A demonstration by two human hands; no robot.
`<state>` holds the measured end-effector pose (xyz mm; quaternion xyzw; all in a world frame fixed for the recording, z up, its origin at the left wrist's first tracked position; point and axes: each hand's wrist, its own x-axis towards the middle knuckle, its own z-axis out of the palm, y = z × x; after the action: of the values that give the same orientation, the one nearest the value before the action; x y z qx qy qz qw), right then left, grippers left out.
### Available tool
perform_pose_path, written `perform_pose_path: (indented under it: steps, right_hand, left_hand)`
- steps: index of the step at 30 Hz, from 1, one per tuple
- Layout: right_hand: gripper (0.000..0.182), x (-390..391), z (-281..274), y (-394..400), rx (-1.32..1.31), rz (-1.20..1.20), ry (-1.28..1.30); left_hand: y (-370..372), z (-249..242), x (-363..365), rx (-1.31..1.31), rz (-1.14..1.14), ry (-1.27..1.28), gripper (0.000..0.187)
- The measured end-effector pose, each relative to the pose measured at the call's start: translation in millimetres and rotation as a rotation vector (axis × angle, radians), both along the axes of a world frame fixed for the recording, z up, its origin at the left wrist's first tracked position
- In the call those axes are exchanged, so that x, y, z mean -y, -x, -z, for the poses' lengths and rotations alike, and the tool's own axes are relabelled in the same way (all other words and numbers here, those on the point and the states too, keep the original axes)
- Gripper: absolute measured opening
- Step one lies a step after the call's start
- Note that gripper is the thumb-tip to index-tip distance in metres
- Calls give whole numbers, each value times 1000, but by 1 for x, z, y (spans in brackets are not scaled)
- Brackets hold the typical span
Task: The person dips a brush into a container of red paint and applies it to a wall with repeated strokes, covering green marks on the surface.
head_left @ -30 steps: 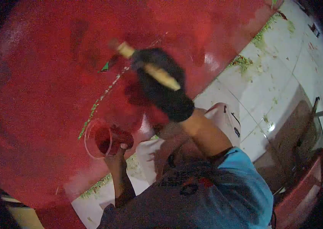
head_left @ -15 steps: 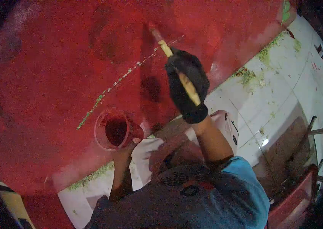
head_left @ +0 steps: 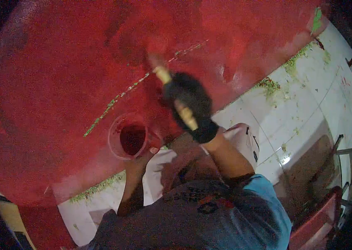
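In my right hand (head_left: 189, 102), which wears a black glove, is a paintbrush (head_left: 162, 75) with a pale wooden handle. Its blurred bristle end points up and left at the red painted surface (head_left: 51, 83); whether it touches cannot be made out. My bare left hand (head_left: 141, 160) grips a clear plastic cup (head_left: 153, 140) from below and beside, tilted so that dark red paint (head_left: 133, 138) shows inside. The thumb rests on the cup's side. A broken green and white streak (head_left: 119, 95) runs diagonally across the red surface, between the cup and the brush.
White floor tiles (head_left: 263, 121) with greenish flecks and debris (head_left: 271, 84) border the red surface. At the lower right stands a red piece of furniture (head_left: 317, 216) with metal legs. A green patch (head_left: 317, 20) shows at the upper right.
My right hand and the paintbrush have moved left and down across the red surface. The cup in my left hand has shifted slightly up and right.
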<state>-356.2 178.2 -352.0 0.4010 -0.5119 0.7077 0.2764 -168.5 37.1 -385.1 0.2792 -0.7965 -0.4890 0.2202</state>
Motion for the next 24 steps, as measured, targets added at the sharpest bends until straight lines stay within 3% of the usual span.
perform_pose_path:
  steps: [1, 3, 5, 7, 9, 10, 11, 13, 15, 16, 19, 21, 22, 24]
  right_hand:
    - [12, 1, -2, -6, -139, -96, -63]
    - [15, 7, 8, -4, -112, -106, -88]
    - [28, 14, 20, -3, -45, -130, -147]
    - [28, -1, 9, 9, 88, -115, -229]
    - [23, -5, 9, 19, 12, 322, -73]
    - [19, -10, 14, 7, 350, 26, -113]
    - [19, -10, 15, 0, 350, 22, -114]
    - [19, -2, 10, -13, 217, -79, -129]
    - [19, 8, 2, -22, 74, -174, -137]
    - [20, 14, -2, -22, -4, -219, -141]
    - [16, 5, 1, -5, -29, -312, -322]
    - [22, 3, 0, 6, 149, -164, -89]
    - [16, 5, -13, 12, -3, 12, 84]
    - [19, 3, -25, 8, -99, 22, 29]
  left_hand:
    - [-1, -4, -5, 1, -5, 1, 49]
    - [9, -28, -23, 149, -82, -209, 59]
    - [10, -29, -19, 203, -78, -148, 59]
    - [6, -24, -16, 264, -76, -87, 58]
    - [3, -8, -9, 29, -41, -153, 58]
    - [2, -5, -6, 26, -43, -153, 58]
    - [1, -3, -5, 62, -47, -164, 58]
    - [-2, -5, -6, 99, -53, -173, 58]
    - [-1, -12, -8, 353, -80, 196, 59]
    - [-1, -13, -8, 343, -82, 200, 59]
    - [-2, -15, -8, 246, -113, 68, 58]
    - [-2, -15, -8, 175, -132, -25, 58]
    - [-3, -15, -8, 135, -140, -71, 58]
    - [-3, -15, -8, 55, -157, -166, 57]
